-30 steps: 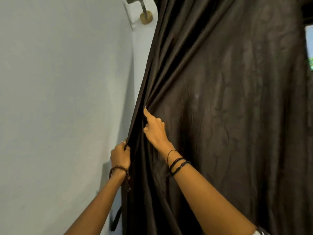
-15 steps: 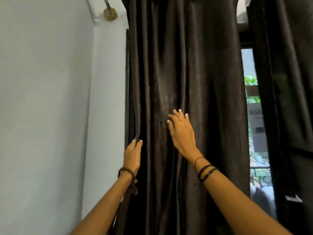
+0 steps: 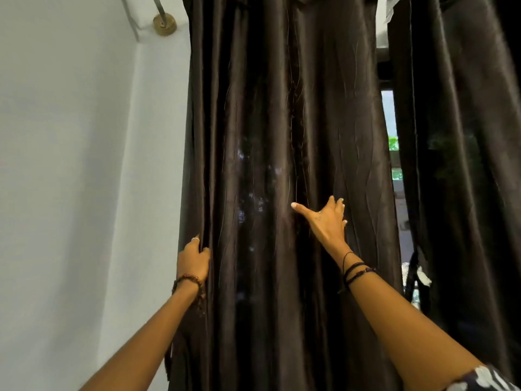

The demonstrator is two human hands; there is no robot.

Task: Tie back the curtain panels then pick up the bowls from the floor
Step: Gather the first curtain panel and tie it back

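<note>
A dark brown curtain panel (image 3: 267,136) hangs in long folds in front of me. My left hand (image 3: 194,259) grips the panel's left edge, with the fingers curled behind the fabric. Further right and a little higher, my right hand (image 3: 327,220) lies flat on the panel with its thumb spread to the left and its fingers pushed into a fold. A second dark panel (image 3: 465,165) hangs at the right. No bowls are in view.
A white wall (image 3: 70,165) stands close on the left, with a brass rod bracket (image 3: 165,24) near the top. Between the two panels a narrow gap (image 3: 394,165) shows the window and greenery outside.
My left hand has gone from flat fingers to gripping the panel's edge. My right hand has slid right across the fabric and spread its thumb.
</note>
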